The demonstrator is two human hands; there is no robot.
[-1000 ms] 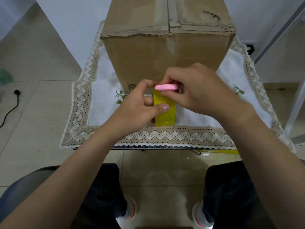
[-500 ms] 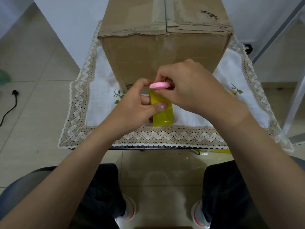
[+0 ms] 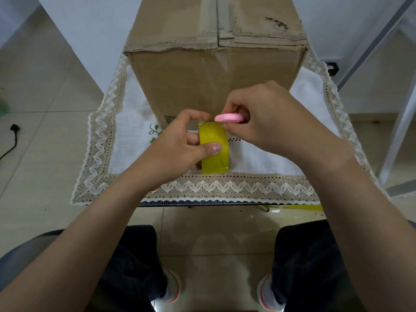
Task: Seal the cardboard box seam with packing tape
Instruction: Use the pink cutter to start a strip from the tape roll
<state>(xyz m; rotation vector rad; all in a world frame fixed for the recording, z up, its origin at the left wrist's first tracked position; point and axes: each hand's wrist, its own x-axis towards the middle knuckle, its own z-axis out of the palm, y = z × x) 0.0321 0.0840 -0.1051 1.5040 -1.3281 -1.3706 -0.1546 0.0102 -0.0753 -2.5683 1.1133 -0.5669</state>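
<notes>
A worn brown cardboard box [image 3: 180,82] stands on a small table, its top centre seam [image 3: 217,19] running away from me under clear tape that continues down the front face. In front of the box my left hand [image 3: 180,143] grips a yellow roll of packing tape [image 3: 213,152], thumb pressed on its outer face. My right hand [image 3: 265,118] pinches a flat pink tool [image 3: 228,118] right at the roll's top edge, where the tape leaves toward the box. The tool's working edge is hidden by my fingers.
A white cloth with a lace border [image 3: 225,188] covers the table. A black cable [image 3: 12,138] lies on the tiled floor at left. A metal frame [image 3: 400,122] stands at right. My knees and shoes are below the table edge.
Both hands with the roll and pink tool have stayed together at the box's lower front, shifting only slightly. My left thumb has slid a little along the roll.
</notes>
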